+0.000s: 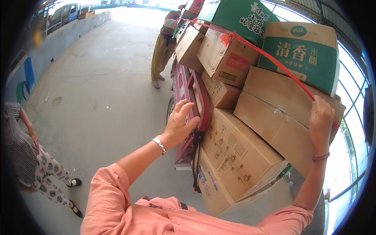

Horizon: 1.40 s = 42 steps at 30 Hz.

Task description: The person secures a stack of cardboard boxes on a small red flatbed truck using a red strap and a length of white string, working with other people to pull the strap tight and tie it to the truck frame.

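Note:
My right hand [322,121] is closed round a red strap [280,64] that runs over the stacked cartons to the far left of the pile. Behind that hand lies a large plain brown carton [274,103], tilted. My left hand [181,124] is raised with its fingers apart, holding nothing, beside the dark red side frame of the cart [204,113]. Whether it touches the frame I cannot tell. Below and right of it sits a brown carton with printed pictograms [237,150], resting on another carton [211,190].
A green-and-tan carton [299,53] and a green carton [239,17] top the load. A person in olive trousers [161,55] stands at the cart's far side. Another person in patterned trousers [51,172] is at the left. A low wall [66,45] runs along the left.

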Motion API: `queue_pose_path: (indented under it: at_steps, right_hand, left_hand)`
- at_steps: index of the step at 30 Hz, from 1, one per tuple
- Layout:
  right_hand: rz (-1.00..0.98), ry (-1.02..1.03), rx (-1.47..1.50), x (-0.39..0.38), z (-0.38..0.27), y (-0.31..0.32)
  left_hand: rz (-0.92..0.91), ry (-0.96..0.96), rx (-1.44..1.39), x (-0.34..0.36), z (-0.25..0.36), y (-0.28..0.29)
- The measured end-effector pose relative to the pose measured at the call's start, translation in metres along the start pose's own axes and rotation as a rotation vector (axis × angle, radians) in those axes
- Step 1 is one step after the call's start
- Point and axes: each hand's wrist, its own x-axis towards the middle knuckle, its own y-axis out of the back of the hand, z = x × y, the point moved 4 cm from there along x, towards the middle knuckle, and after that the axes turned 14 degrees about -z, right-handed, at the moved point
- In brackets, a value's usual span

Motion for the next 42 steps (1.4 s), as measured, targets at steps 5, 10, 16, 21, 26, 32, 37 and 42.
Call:
queue_pose_path:
  at_steps: [5, 10, 16, 21, 26, 32, 37, 42]
  right_hand:
    - [-0.004, -0.125, 0.001, 0.022, -0.004, -0.008]
    - [0.068, -0.139, 0.103, 0.018, -0.01, -0.007]
    - [0.088, -0.228, 0.034, 0.017, -0.01, -0.012]
    - [0.023, -0.305, 0.023, 0.019, -0.012, -0.023]
    - [-0.047, -0.325, 0.012, 0.023, -0.017, -0.017]
    - [-0.138, -0.387, 0.053, 0.028, -0.018, -0.019]
    - [-0.147, -0.372, 0.027, 0.028, -0.012, -0.024]
    - [-0.113, -0.405, 0.04, 0.034, -0.024, -0.024]
  left_hand:
    - [-0.02, -0.066, -0.063, 0.115, -0.014, 0.006]
    - [0.123, -0.318, -0.159, 0.244, -0.005, 0.03]
    - [0.263, -0.618, -0.198, 0.366, -0.025, 0.048]
    - [0.36, -0.625, -0.226, 0.382, -0.04, 0.041]
    - [0.324, -0.816, -0.19, 0.389, -0.054, 0.045]
    - [0.177, -0.839, -0.131, 0.393, -0.068, 0.054]
    - [0.188, -0.892, -0.111, 0.397, -0.081, 0.052]
    - [0.09, -0.94, -0.125, 0.402, -0.08, 0.059]
